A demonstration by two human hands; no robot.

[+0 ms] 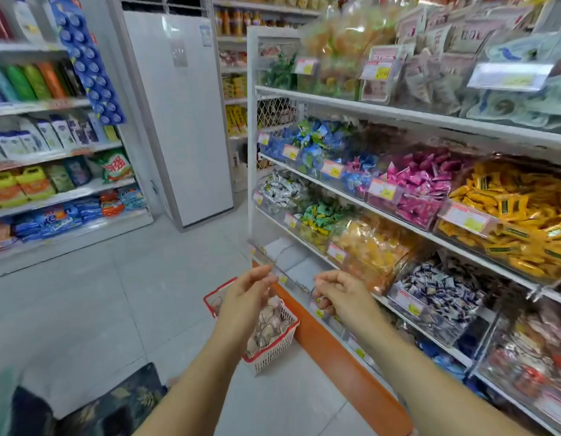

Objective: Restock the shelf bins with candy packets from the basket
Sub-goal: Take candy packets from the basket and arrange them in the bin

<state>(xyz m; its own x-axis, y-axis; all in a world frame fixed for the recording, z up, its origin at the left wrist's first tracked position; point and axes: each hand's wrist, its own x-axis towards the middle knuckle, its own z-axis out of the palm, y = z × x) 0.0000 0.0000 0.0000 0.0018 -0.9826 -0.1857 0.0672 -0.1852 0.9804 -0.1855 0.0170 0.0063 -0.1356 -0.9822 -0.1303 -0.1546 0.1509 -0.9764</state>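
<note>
A red-rimmed white basket (274,347) stands on the floor by the shelf's orange base, holding several pale candy packets (269,328). Above it, an empty clear plastic bin (291,262) juts out from the low shelf at the rack's left end. My left hand (251,291) pinches the bin's front edge on the left. My right hand (339,294), fingers curled, pinches that edge on the right. Neither hand holds a packet. The left forearm hides part of the basket.
The white rack (398,114) on the right carries clear bins of blue, pink, yellow, green and orange candies with price tags. A detergent shelf (52,152) fills the left side and a white cabinet (184,121) stands behind. A dark mat (122,401) lies on the tiled floor.
</note>
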